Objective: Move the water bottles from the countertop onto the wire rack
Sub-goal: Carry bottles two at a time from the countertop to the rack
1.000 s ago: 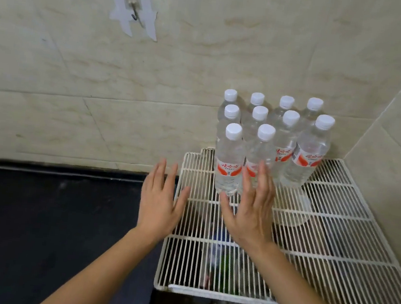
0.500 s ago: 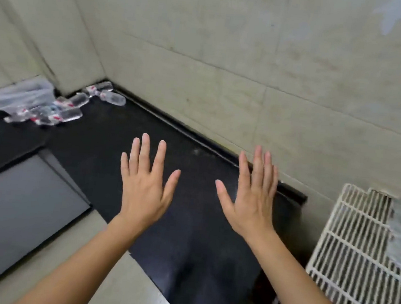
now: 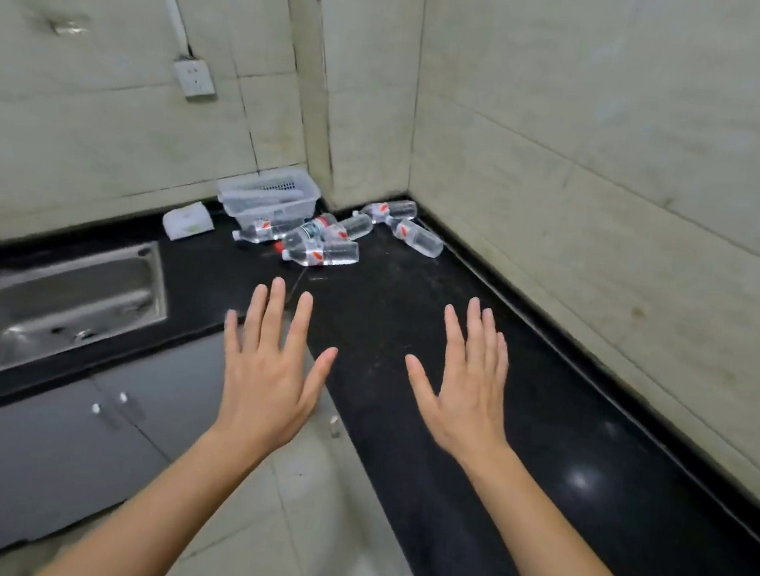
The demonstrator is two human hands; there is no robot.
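Both hands are stretching out flat over the black countertop [image 3: 470, 438], with the fingers spread wide and nothing in them. The left hand [image 3: 268, 370] is hanging over the inner edge of the counter, and the right hand [image 3: 468, 391] is hanging just beside it, over the dark stone.

The water bottles [image 3: 327, 240] are lying on their sides in a loose heap well ahead of both palms, in the far corner where the two tiled walls are meeting. A clear plastic basket [image 3: 268, 194] is standing just behind the heap, and a steel sink [image 3: 53, 295] is sitting to the left of the left hand. The wire rack is not showing here.

The bottles are looking full, so I am judging them fairly heavy for their size. The thin plastic is probably giving a little under pressure, and the round bodies are likely rolling easily. Taking each one around the middle, at the red label, is seeming the safest hold.
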